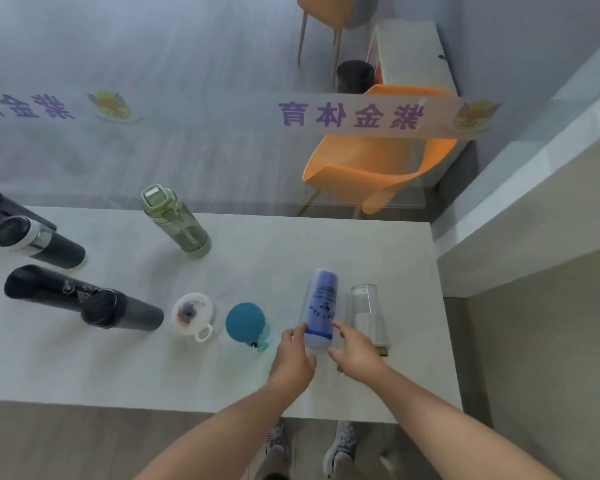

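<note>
A purple-blue bottle (321, 306) with dark print stands on the white table (291, 244), near its right end. My left hand (295, 358) touches the bottle's lower left side with thumb and fingertips. My right hand (355, 351) touches its lower right side, fingers nearly straight. Neither hand plainly wraps the bottle. A clear glass tumbler (366, 311) stands just right of the bottle, behind my right hand.
Left of the bottle sit a teal round lid (246, 323) and a white lid with a loop (193, 315). A green bottle (177, 221) stands further back. Several dark flasks (118, 310) stand at the left. An orange chair (371, 161) is behind a glass partition.
</note>
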Tool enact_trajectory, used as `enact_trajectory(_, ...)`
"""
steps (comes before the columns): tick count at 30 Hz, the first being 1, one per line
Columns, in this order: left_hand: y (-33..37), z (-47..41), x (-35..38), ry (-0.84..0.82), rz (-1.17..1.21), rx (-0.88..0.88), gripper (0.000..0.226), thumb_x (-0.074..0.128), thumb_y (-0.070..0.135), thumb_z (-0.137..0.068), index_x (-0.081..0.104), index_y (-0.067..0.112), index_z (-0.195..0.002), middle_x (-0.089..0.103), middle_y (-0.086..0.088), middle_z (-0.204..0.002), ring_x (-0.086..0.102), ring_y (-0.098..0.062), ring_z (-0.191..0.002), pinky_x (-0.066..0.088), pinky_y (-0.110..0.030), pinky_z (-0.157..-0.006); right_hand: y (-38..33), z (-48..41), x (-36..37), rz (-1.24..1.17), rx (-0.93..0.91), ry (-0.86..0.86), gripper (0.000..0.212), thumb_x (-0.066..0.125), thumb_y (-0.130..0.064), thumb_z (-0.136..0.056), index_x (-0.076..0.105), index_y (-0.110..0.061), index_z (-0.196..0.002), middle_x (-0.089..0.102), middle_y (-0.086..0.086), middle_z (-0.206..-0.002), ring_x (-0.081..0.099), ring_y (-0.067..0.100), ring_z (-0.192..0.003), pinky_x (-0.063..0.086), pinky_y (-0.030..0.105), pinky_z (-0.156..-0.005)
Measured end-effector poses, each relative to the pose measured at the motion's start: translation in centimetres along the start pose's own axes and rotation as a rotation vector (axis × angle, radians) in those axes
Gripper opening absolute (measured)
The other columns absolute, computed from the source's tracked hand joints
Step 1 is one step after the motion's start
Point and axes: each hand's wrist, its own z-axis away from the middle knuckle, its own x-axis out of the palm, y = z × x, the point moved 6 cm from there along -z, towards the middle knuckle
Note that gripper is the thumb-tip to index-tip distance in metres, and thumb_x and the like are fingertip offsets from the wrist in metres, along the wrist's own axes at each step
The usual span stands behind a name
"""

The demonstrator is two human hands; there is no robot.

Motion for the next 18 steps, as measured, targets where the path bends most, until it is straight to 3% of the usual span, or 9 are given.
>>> enact_trajectory(4,-0.3,-1.6,0.6,0.053,0.12,-0.04,0.054,0.062,0.021,-0.094,0.036,0.026,-0.142,0.05,-0.003,-0.136,0.054,-0.014,-0.107,0.041,-0.024,-0.085,-0.1,-0.6,1.5,-0.143,0.024,-0.086,0.082,0.059,-0.016,-0.097,0.01,-0.04,-0.158,0.052,-0.002,-0.121,0.074,0.027,-0.079,0.061,0.032,-0.062)
enact_trajectory(9,-0.2,-0.8,0.8,0.064,0.151,0.007,0.051,0.063,0.027,-0.095,0.037,0.028,-0.139,0.05,-0.001,-0.135,0.051,-0.011,-0.109,0.04,-0.024,-0.089,0.5,-0.5,1.7,-0.243,0.054,-0.012,0.076,0.063,-0.026,-0.098,0.017,-0.042,-0.155,0.056,0.0,-0.133,0.069,0.022,-0.066,0.06,0.033,-0.059)
enact_trajectory(12,0.3,0.5,-0.2,0.084,0.158,0.028,0.05,0.062,0.034,-0.096,0.038,0.03,-0.14,0.046,-0.001,-0.133,0.051,-0.009,-0.106,0.041,-0.022,-0.089,0.0,0.8,0.9,-0.261,0.065,-0.042,0.075,0.064,-0.035,-0.096,0.02,-0.041,-0.156,0.062,0.001,-0.124,0.067,0.019,-0.062,0.056,0.026,-0.052)
enact_trajectory(18,2.7,3.3,-3.8,0.152,0.074,0.129,0.048,0.059,0.046,-0.096,0.043,0.027,-0.138,0.051,-0.002,-0.126,0.054,-0.008,-0.096,0.041,-0.01,-0.078,-2.3,3.9,-1.7,-0.27,0.006,-0.091,0.058,0.059,-0.043,-0.096,0.04,-0.03,-0.149,0.069,0.009,-0.104,0.065,0.019,-0.057,0.058,0.034,-0.06)
